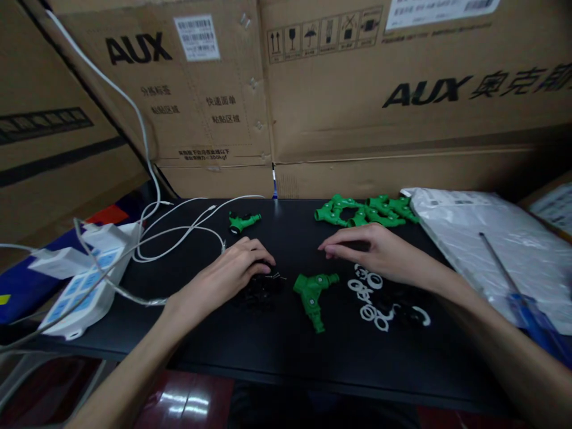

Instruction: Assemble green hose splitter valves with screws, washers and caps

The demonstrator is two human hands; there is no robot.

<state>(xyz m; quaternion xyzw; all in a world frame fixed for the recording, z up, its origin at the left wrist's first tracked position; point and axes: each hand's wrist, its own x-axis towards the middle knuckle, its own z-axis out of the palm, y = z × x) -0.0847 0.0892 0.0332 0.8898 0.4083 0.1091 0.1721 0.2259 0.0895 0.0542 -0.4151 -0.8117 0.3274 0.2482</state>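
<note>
My left hand [235, 265] reaches down with bent fingers at a pile of small black parts [259, 293]. A few thin screws [276, 276] show beside its fingertips, but whatever those fingers grip is hidden. Thumb and forefinger of my right hand [378, 253] come together in a pinch above the table; anything between them is too small to make out. Between the hands lies a green Y-shaped hose connector [310, 292], apart from both. White rings [369, 313] are scattered below my right hand, with dark parts [402, 307] next to them.
Several green connectors [357, 211] lie at the back right; another green connector [243, 222] with black parts sits back left. A white power strip [96, 283] and cables [179, 232] occupy the left. On the right, a screwdriver [527, 310] rests on a plastic-wrapped package [469, 238]. Cardboard boxes [330, 131] stand behind.
</note>
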